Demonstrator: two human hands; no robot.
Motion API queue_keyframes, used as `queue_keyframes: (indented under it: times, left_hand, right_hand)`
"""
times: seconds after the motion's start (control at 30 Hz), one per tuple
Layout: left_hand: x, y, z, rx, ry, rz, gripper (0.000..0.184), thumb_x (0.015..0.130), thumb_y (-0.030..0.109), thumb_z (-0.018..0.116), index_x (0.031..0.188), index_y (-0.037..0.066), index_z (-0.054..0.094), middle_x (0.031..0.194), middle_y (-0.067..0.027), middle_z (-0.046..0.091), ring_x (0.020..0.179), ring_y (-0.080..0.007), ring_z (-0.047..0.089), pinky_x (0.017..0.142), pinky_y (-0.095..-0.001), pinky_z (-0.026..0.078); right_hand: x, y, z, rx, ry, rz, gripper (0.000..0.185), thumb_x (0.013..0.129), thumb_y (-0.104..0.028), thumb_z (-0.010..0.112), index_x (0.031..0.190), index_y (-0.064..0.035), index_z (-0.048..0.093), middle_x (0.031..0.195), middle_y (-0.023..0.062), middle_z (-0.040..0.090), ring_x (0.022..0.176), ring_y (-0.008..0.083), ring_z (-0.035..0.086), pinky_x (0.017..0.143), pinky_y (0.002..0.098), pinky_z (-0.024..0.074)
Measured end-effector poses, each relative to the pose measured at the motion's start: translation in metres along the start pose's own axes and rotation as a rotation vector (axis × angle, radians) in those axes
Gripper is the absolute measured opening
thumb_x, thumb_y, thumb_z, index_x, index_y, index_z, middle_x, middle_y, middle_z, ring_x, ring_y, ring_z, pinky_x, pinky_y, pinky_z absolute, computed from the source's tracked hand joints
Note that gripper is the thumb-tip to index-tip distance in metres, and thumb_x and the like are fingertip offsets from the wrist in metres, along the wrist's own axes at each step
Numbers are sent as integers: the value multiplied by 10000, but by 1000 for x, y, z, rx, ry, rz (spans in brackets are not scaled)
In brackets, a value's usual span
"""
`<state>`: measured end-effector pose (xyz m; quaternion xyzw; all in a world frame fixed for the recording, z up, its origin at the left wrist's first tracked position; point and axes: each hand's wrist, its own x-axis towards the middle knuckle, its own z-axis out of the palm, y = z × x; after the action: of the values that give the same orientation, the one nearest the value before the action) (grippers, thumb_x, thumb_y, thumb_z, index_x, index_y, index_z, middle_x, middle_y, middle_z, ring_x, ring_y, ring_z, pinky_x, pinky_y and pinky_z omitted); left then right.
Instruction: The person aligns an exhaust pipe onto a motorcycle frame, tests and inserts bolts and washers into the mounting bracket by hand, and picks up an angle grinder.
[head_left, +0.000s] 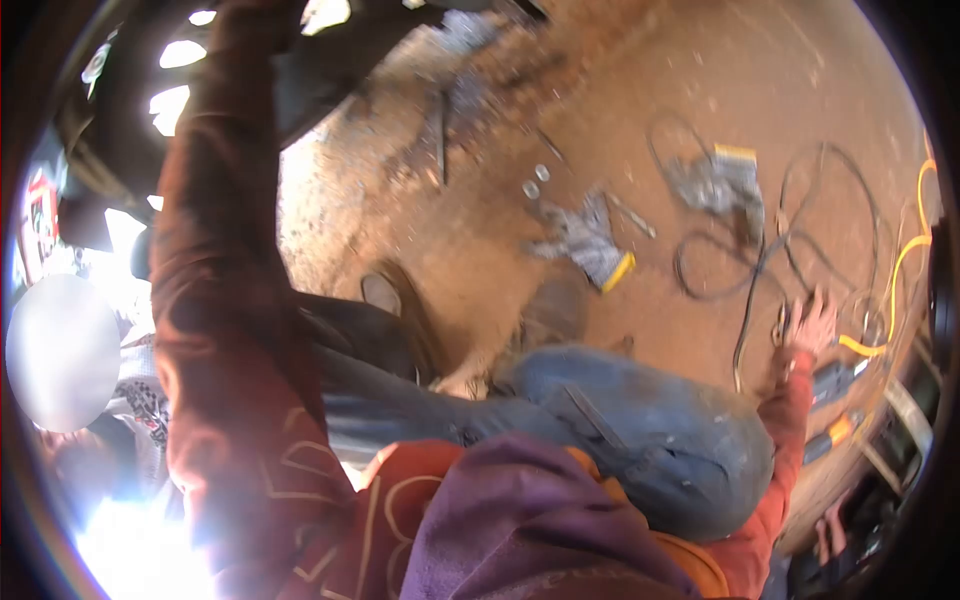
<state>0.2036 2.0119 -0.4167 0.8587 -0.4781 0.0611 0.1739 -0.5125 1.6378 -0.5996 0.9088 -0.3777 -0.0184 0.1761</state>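
Observation:
My right hand [815,325] reaches down to the brown ground at the right, fingers spread, beside a dark cable [762,265] and a small metal tool [781,325]. A yellow cord [893,290] runs just past it. My left arm stretches up along the left side in a rust-red sleeve, and its hand is hidden in the dark area at the top. Two grey gloves with yellow cuffs lie on the ground, one near the middle [590,240] and one further right [720,185].
Orange-and-black tools [828,437] lie at the lower right. A thin metal rod [441,138] and two small rings [537,180] are on the ground ahead. Another person [140,395] is at the left edge. A dark structure hangs at the upper left.

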Motion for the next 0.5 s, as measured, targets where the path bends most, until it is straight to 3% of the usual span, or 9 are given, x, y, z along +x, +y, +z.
queue_keyframes:
  times: [0.07,0.3,0.37,0.5]
  left_hand:
    - [-3,13,6,105,9,-51,319,890,268,615,1087,23,666,1082,-189,652,1036,-267,622,926,-361,474]
    - [10,-7,2,303,88,-183,407,812,371,664,1067,55,691,1067,-167,669,995,-281,626,915,-372,460]
    - [13,-6,-6,248,123,-224,433,790,400,678,1061,64,698,1063,-161,673,983,-285,628,912,-375,457]
    - [14,7,-8,-82,113,-322,446,794,330,696,1097,4,662,1046,-142,669,1004,-288,619,932,-394,461]
  right_hand:
    - [3,-1,8,140,32,10,525,919,-398,542,1376,-150,468,1426,142,405,1310,351,387,1072,469,314]
    - [5,22,36,198,-1,-12,486,939,-389,520,1362,-151,493,1393,158,442,1272,365,429,1055,459,341]
    - [5,22,38,202,-14,-9,473,953,-370,502,1370,-147,485,1392,165,441,1264,376,432,1054,457,343]
    - [7,24,35,257,-46,-2,478,961,-353,490,1387,-137,468,1400,176,431,1271,375,424,1056,457,337]
